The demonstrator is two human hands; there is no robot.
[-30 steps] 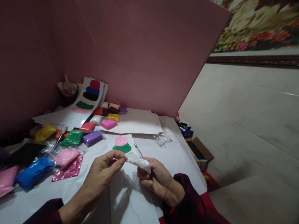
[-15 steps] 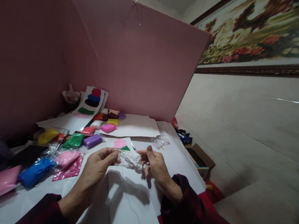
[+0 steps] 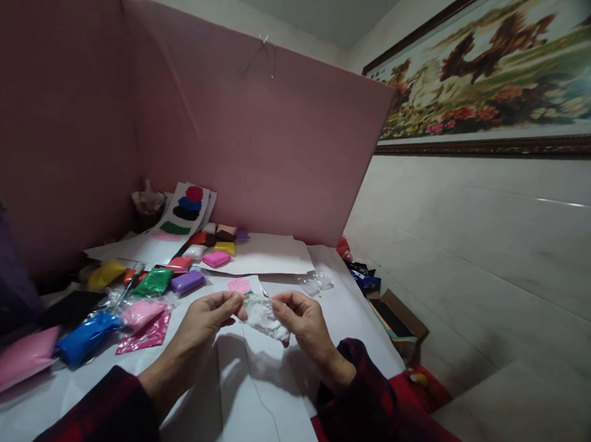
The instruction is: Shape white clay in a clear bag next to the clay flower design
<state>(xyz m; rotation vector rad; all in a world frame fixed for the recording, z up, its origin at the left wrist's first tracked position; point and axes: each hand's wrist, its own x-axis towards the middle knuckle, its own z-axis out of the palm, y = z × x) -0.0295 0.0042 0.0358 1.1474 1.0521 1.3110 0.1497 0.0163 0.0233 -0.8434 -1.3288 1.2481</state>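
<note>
Between both hands, above the white paper (image 3: 243,418), is a small clear plastic bag (image 3: 268,318) with white clay-like stuff in it. My left hand (image 3: 214,319) pinches its left end between thumb and fingers. At the upper right edge, my right hand (image 3: 305,321) grips the bag, thumb in front. Just behind the bag, a pink round patch (image 3: 239,285) with a bit of green shows on a sheet. The lower part of that sheet is hidden by the hands and bag.
Several packets lie to the left, among them a blue packet (image 3: 88,338), a green packet (image 3: 153,282) and a purple packet (image 3: 187,282). A sheet with coloured patches (image 3: 186,213) leans at the back. An open cardboard box (image 3: 400,314) stands at the right edge.
My right hand has closed on the bag's right side, its fingers apart before. The bag now tilts down to the right. The camera view has shifted slightly.
</note>
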